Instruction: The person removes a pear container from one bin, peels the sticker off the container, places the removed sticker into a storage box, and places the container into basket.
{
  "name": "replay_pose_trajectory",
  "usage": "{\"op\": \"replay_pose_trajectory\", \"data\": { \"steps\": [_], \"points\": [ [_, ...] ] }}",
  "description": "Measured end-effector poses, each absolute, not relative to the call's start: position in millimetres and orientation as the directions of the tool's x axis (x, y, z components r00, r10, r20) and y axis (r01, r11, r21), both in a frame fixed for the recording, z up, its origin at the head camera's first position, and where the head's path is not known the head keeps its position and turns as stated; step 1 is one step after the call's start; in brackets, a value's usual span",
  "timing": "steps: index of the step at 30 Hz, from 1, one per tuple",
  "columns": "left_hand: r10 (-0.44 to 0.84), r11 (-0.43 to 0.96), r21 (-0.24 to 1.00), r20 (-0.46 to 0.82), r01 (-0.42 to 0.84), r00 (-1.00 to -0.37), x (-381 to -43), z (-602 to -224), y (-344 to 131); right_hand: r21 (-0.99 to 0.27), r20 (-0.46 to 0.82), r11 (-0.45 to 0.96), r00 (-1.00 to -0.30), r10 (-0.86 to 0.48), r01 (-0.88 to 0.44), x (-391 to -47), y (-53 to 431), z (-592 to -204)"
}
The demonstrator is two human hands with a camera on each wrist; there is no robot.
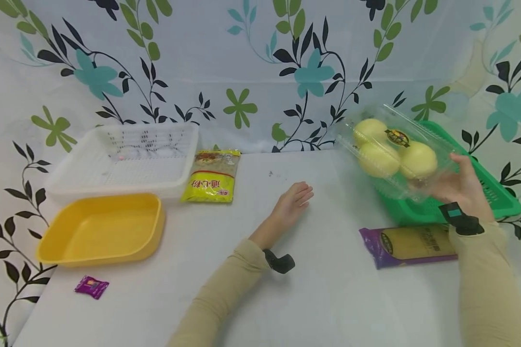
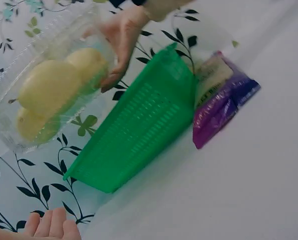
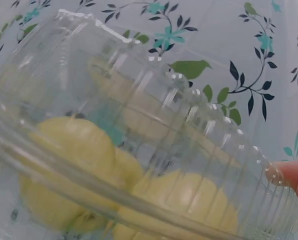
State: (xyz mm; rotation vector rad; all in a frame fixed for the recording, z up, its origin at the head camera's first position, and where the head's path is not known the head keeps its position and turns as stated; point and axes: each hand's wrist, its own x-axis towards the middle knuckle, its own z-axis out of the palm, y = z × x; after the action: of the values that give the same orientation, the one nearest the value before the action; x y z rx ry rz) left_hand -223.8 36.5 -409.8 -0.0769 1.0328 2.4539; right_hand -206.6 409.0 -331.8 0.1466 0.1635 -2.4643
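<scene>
At upper right, the right hand (image 1: 463, 187) gripped a clear fruit box (image 1: 422, 129) by its right end; thin-walled and slick, it seemed best supported underneath. The left hand (image 1: 290, 203), fingers loosely extended, held nothing.

Left sleeve (image 1: 226, 291) (seven o'clock) and right sleeve (image 1: 490, 289) (four o'clock) are plain beige. Left wrist mount (image 1: 280, 262) is black, curved; right wrist mount (image 1: 468, 224), black, bears a small teal rectangle (image 1: 453, 212) at ten o'clock.

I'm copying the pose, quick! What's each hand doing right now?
Left hand: open, holding nothing.
Right hand: holding a clear plastic clamshell box with three yellow fruits inside.
</scene>
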Motion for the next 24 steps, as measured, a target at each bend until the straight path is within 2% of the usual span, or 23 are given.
{"op": "replay_pose_trajectory", "data": {
  "steps": [4, 9, 19, 24],
  "points": [
    [0.45, -0.656, 0.529, -0.299, -0.538, -0.842, -226, -411, 25, -0.112, -0.127, -0.749, -0.757, -0.641, 0.653, -201, 396, -334],
    [0.518, -0.643, 0.501, -0.274, -0.58, -0.81, -229, -405, 7, -0.171, -0.031, -0.678, -0.692, -0.721, 0.715, -203, 374, -336],
    [0.559, -0.54, 0.618, -0.243, -0.571, -0.792, -224, -394, -18, -0.198, -0.026, -0.647, -0.664, -0.747, 0.736, -205, 340, -349],
    [0.552, -0.47, 0.684, -0.265, -0.557, -0.791, -229, -385, -29, -0.349, 0.014, -0.572, -0.607, -0.795, 0.742, -209, 333, -358]
  ]
}}
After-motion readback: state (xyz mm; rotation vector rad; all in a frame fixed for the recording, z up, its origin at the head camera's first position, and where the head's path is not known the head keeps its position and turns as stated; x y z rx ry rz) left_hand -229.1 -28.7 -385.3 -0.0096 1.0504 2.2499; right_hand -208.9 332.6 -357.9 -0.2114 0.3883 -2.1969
